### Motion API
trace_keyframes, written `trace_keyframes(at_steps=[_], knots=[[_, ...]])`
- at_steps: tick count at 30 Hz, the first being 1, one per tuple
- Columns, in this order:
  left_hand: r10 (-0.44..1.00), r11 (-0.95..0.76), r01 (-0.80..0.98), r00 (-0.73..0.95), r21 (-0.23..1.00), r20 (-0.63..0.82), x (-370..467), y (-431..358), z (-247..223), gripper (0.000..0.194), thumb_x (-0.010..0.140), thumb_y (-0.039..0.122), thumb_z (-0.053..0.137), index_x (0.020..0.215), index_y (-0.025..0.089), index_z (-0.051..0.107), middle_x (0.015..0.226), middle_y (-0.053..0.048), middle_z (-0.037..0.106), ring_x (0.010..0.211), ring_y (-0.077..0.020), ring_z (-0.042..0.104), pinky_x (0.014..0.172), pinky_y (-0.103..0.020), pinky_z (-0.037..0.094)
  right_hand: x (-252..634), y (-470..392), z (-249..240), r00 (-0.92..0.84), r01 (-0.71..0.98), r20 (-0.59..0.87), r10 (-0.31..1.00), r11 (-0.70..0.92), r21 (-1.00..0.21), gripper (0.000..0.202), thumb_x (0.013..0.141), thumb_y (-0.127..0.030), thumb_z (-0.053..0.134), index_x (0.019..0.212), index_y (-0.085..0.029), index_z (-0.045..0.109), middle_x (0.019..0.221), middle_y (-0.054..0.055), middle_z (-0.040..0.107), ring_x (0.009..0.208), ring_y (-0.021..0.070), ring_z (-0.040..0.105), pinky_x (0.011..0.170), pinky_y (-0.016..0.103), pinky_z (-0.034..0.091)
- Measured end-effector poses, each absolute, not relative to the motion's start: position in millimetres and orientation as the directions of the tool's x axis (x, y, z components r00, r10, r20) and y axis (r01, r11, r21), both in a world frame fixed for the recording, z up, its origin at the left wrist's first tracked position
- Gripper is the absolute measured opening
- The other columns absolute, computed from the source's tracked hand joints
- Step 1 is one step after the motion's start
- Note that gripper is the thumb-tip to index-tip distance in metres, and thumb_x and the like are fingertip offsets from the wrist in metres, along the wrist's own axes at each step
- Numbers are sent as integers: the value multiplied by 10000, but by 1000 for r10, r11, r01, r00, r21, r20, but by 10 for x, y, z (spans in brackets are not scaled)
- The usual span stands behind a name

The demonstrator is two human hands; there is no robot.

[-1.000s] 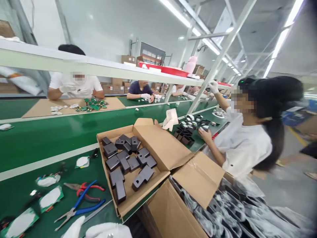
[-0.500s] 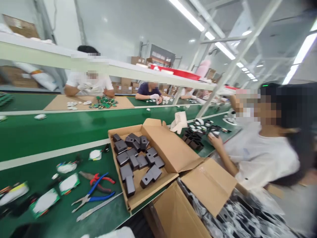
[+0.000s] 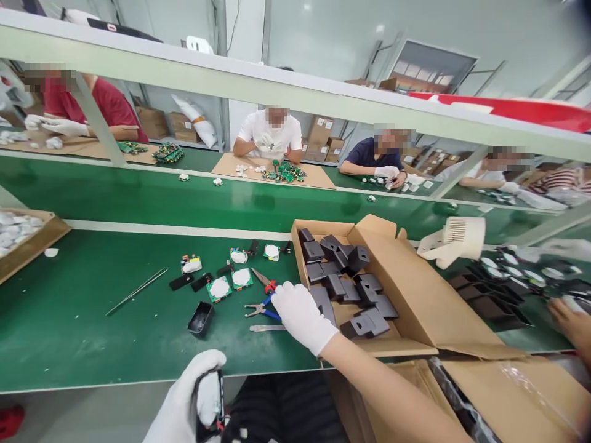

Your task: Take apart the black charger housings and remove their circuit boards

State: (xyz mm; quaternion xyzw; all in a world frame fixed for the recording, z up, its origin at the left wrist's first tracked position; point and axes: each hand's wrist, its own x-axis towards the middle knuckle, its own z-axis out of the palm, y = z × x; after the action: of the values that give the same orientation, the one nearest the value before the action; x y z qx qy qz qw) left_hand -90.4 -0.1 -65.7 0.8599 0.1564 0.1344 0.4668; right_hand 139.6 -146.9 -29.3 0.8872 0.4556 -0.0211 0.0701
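Note:
My left hand (image 3: pixel 184 394), in a white glove, is closed around an open black plastic case (image 3: pixel 218 400) at the bottom edge; a white-covered part sits inside it, with a bit of red beside it. My gloved right hand (image 3: pixel 302 317) reaches over the handles of two crossed pliers, its fingers bent down onto them. The blue-handled pliers (image 3: pixel 257 309) and red-handled pliers (image 3: pixel 263 280) show their jaws to the left; the glove hides most of the handles. Just below lies a flat metal tool (image 3: pixel 265 328). An empty black case (image 3: pixel 201 319) stands left of my right hand.
Several circuit boards with white pads (image 3: pixel 218 288) and tweezers (image 3: pixel 137 291) lie on the green bench. A cardboard box (image 3: pixel 418 289) of black cases stands to the right, near a cream fan (image 3: pixel 464 237). A co-worker's hand (image 3: pixel 570 317) is far right; others sit opposite.
The view has swung left, bringing more of the bench's left side in. My right hand has come over the pliers, and my left hand with the black case now shows.

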Motion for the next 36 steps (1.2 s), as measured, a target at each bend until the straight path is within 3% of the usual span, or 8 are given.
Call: trace_keyframes(at_steps=[4,10,17,21,24,27,30,36], knots=[[298,-599,99,949,794,106,-930,75,-775,735,677,125,648,1369,221,419,1200,-138,646,1185,-305,616,900,-337,587,1342,-1322,-370,572,820,-203,795,-546,173,236,936,-358,607,950,-126,644,941,47,652,919,191,632,820,380,528],[375,-540,97,917,836,137,-916,155,-791,717,670,119,628,1340,227,396,1369,-169,502,1279,-344,524,1065,-494,459,1241,-1158,-486,661,750,-187,727,-636,179,142,920,-240,633,959,-105,651,998,68,664,974,201,636,849,387,537],[387,-386,51,915,921,111,-780,144,-527,760,731,49,577,1420,268,342,1425,-147,455,1221,-299,558,1040,-443,471,1332,-1311,-82,691,705,41,722,-661,-257,285,950,-137,425,1091,-64,662,1263,189,628,1191,293,586,992,465,501],[331,-502,-34,916,864,228,-688,158,-388,840,673,6,547,1429,305,335,1440,-122,457,1257,-308,536,1028,-427,475,1140,-1743,61,534,685,64,843,-387,-617,553,1039,-167,71,1407,-222,480,1331,74,634,1137,166,661,879,344,593],[229,-678,-91,917,729,328,-603,191,-270,917,617,15,545,1456,291,300,1412,-140,491,1249,-339,546,950,-401,519,856,-1982,-37,353,246,124,927,36,-969,621,1026,-198,-39,1438,-216,426,1401,122,564,1244,208,593,943,453,566],[121,-812,-98,936,575,329,-536,225,-141,835,620,44,525,1411,258,369,1332,-151,546,1074,-328,652,793,-373,561,598,-2018,-178,331,-57,118,936,145,-988,614,1027,-279,-21,1149,-220,578,1277,124,660,1195,237,630,912,501,574],[73,-867,-79,957,492,282,-516,251,-56,762,616,81,529,1357,224,424,1257,-156,579,938,-317,689,668,-350,554,452,-1955,-236,425,-245,-1,905,115,-963,518,1019,-346,6,749,-227,431,987,121,718,1016,249,708,804,503,605],[32,-908,-87,961,409,276,-539,275,-25,758,625,94,554,1362,196,407,1275,-168,573,918,-304,690,649,-333,537,503,-2078,-11,345,-152,-215,914,-171,-973,384,1034,-378,277,970,-202,611,989,84,690,915,213,690,835,378,589]])
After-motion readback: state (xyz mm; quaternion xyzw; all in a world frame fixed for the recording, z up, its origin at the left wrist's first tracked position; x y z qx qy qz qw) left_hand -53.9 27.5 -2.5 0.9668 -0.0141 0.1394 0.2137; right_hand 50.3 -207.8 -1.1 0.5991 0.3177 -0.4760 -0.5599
